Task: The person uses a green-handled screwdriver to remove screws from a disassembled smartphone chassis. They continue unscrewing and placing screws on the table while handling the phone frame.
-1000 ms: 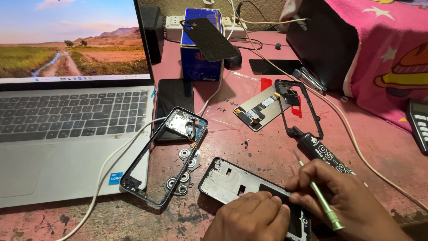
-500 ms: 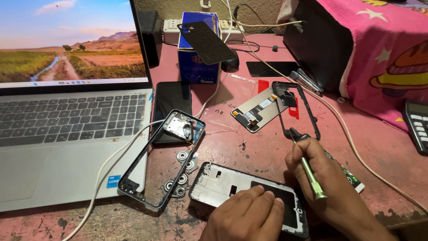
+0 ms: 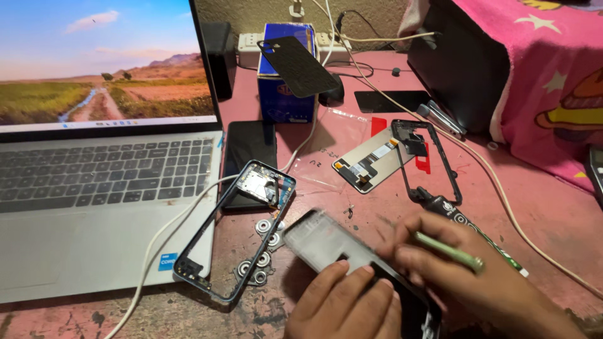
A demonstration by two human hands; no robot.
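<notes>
My left hand (image 3: pixel 348 304) presses down on an opened phone body (image 3: pixel 326 242) that lies tilted at the near edge of the pink table (image 3: pixel 540 207); the phone looks blurred. My right hand (image 3: pixel 468 273) grips a thin green tool (image 3: pixel 449 251) just to the right of the phone, with the tool's tip pointing toward it. To the left lies a black phone frame (image 3: pixel 232 235) with a small board at its top end, and several round metal rings (image 3: pixel 260 257) sit between that frame and the phone.
An open laptop (image 3: pixel 107 188) fills the left side. A blue box (image 3: pixel 286 72) with a black back cover leaning on it stands at the back. A screen panel (image 3: pixel 367 163), another black frame (image 3: pixel 427 160), cables and a pink cloth (image 3: pixel 546 81) lie to the right.
The phone body has swung so that its far end now points up and left. My right hand moved down with the green tool, from near the black frame toward the phone.
</notes>
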